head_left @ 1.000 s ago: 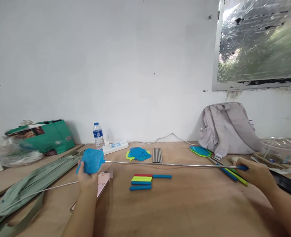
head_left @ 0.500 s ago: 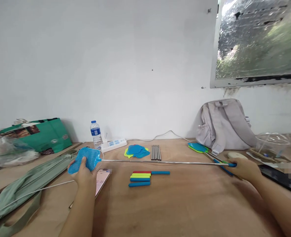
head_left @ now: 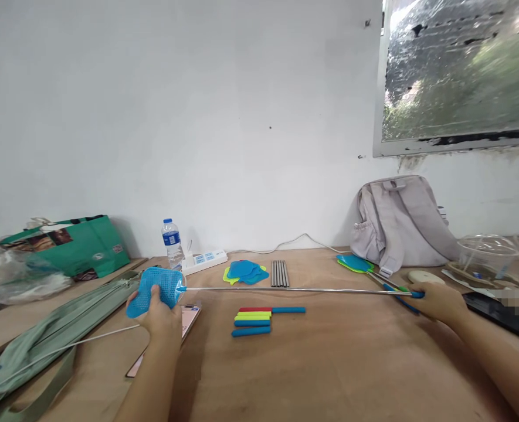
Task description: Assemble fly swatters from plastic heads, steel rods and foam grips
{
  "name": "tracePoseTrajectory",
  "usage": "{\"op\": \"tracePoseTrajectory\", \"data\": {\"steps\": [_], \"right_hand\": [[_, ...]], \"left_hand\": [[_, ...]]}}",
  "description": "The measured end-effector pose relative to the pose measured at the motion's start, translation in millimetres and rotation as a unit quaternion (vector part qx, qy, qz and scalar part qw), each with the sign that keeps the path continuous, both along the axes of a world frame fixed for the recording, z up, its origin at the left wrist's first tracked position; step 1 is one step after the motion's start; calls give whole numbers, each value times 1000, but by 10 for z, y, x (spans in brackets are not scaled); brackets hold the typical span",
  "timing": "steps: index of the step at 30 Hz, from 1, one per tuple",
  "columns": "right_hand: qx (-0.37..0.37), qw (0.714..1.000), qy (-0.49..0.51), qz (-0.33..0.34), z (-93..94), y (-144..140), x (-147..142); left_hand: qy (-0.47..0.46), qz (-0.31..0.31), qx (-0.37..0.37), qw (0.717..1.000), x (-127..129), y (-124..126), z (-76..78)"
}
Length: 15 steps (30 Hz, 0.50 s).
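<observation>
A fly swatter [head_left: 294, 289] with a blue mesh head and a long, thin metal rod stretches level across the view. My left hand [head_left: 160, 312] is closed on its head at the left, thumb on the mesh. Far to the right, my right hand [head_left: 435, 302] grips its blue handle. Beside that hand lie finished-looking swatters with blue and green heads [head_left: 356, 262], their handles partly hidden behind it. Loose swatter heads [head_left: 245, 271], a row of metal tubes [head_left: 280, 274] and several coloured handles [head_left: 253, 315] lie on the table between my hands.
A phone [head_left: 190, 319] lies under my left wrist, near a green-grey bag [head_left: 61, 322]. Along the wall stand a green shopping bag [head_left: 94, 246], a water bottle [head_left: 172, 243], a power strip [head_left: 204, 261] and a backpack [head_left: 406, 225]. A clear plastic container [head_left: 488, 252] sits at right.
My left hand and the swatter head have shifted slightly right and down in the view, partly with the camera. Both hands keep their hold, and the rod remains stretched between them.
</observation>
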State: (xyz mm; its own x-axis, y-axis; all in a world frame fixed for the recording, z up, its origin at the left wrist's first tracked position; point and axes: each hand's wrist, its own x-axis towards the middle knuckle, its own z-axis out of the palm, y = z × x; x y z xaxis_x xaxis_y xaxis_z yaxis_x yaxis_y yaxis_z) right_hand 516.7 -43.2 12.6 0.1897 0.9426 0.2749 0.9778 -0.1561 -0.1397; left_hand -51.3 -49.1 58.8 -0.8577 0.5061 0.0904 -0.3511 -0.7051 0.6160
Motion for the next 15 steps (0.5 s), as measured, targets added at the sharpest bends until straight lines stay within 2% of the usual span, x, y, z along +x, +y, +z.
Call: {"op": "tracePoseTrajectory", "data": {"steps": [1, 2, 4, 8, 12, 15], "right_hand": [[3, 1000, -5, 4, 1, -4, -43], [5, 1000, -12, 13, 7, -7, -108], [6, 998, -29, 47, 31, -13, -292], [10, 996, -57, 63, 90, -26, -703], [19, 995, -44, 86, 115, -71, -995], [33, 994, -8, 106, 115, -131, -1242]], "left_hand": [[-11, 39, 2, 999, 64, -15, 19], [-9, 48, -5, 999, 146, -25, 38], [-6, -5, -20, 1000, 344, -32, 74], [-5, -42, -3, 999, 693, -44, 146], [-11, -51, -6, 999, 892, -107, 209], [-9, -44, 9, 999, 1042, -133, 192]]}}
